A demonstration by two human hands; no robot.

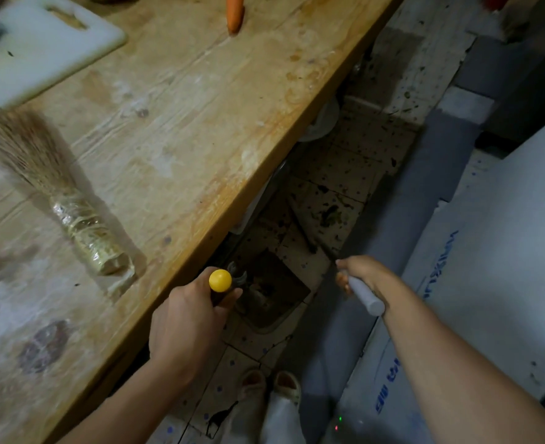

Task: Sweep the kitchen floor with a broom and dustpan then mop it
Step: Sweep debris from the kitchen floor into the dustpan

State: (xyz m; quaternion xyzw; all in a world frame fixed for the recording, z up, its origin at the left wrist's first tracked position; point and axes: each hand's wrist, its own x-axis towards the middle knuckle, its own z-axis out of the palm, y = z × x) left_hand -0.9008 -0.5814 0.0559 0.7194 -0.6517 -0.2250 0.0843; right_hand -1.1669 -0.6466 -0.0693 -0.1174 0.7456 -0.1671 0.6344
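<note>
The left hand (189, 318) grips a yellow-capped handle (220, 280), the dustpan (271, 293) just below it; the right hand (365, 280) grips the grey broom handle (365, 294); draw the scraps (332, 216) (beyond both hands) toward the pan with short, low strokes.
</note>
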